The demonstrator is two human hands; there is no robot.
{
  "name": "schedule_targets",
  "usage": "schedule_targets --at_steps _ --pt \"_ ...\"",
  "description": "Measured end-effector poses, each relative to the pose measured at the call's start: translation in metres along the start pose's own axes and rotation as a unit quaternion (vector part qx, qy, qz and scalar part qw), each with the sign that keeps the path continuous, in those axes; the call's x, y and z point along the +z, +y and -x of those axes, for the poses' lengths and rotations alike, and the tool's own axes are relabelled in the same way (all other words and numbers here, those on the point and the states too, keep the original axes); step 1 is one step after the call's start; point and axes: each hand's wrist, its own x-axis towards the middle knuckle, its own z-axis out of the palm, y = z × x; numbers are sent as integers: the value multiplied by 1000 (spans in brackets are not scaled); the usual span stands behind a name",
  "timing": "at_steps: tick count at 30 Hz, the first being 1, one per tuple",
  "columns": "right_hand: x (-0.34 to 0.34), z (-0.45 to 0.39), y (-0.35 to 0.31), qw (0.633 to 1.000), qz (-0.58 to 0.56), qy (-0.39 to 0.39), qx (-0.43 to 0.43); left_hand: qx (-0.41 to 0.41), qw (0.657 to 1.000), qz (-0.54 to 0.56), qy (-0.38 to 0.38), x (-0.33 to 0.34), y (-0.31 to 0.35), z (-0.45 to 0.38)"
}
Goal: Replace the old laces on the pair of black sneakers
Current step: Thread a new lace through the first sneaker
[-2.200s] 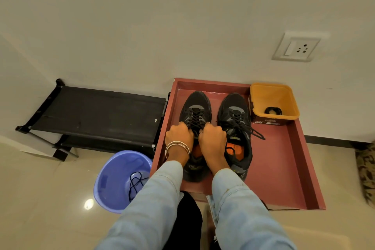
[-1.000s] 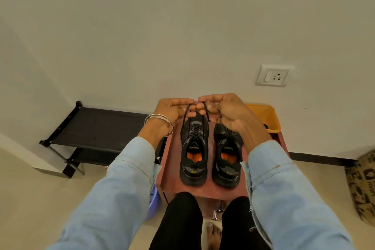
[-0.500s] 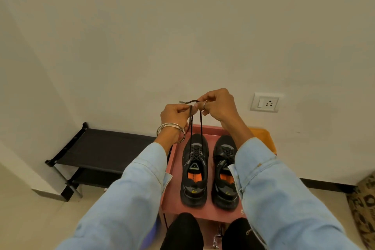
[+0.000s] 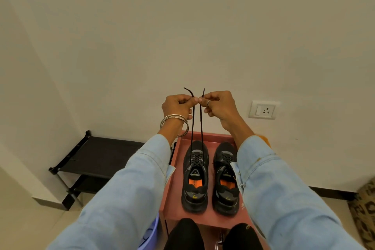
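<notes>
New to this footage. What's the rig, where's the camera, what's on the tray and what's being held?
There is no machine here: a person works with two bare hands. The single picture comes from a wide-angle camera worn on the head, looking forward and down along the arms in light blue sleeves.

On the red tray stand two black sneakers side by side, toes toward the wall: the left sneaker and the right sneaker, partly behind a sleeve.

The left hand and the right hand each pinch one end of the black lace, pulled up taut from the left sneaker's eyelets.

Beside the tray are a black rack and the edge of a purple bucket.
</notes>
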Motion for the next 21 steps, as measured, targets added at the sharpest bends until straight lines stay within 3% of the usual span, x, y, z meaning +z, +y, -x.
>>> schedule_targets --at_steps 10,21 --pt "-3 -2 -7 999 8 18 -30 12 999 -29 -27 3 9 -10" --pt "-13 -17 -18 997 -64 15 36 106 981 -153 -50 11 19 -23"
